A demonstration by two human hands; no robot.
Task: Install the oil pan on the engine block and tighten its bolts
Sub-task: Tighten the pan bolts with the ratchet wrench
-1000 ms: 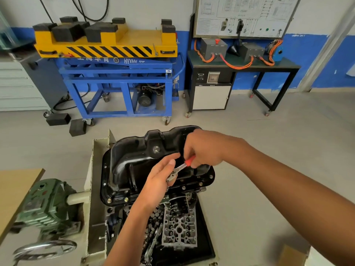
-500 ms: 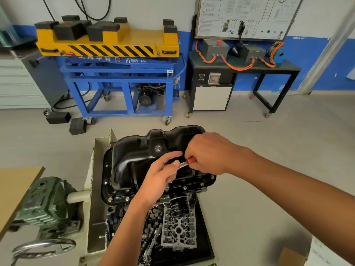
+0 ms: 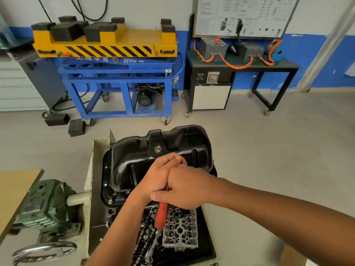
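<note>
Cylinder head (image 3: 180,231) lies nearest, in a black tray (image 3: 208,237). Just beyond, the right hand (image 3: 188,189) grips a red-handled wrench (image 3: 161,214). The left hand (image 3: 159,175), fingers curled, covers the tool's far end (its grip cannot be told). Both overlap the black oil pan (image 3: 146,150), sump upward. Blue cart (image 3: 119,83) behind.

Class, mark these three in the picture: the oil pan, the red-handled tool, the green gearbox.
oil pan (image 3: 178,143): head view, glossy black top wall.
red-handled tool (image 3: 161,214): head view, middle of red grip.
green gearbox (image 3: 44,206): head view, ribbed housing.
</note>
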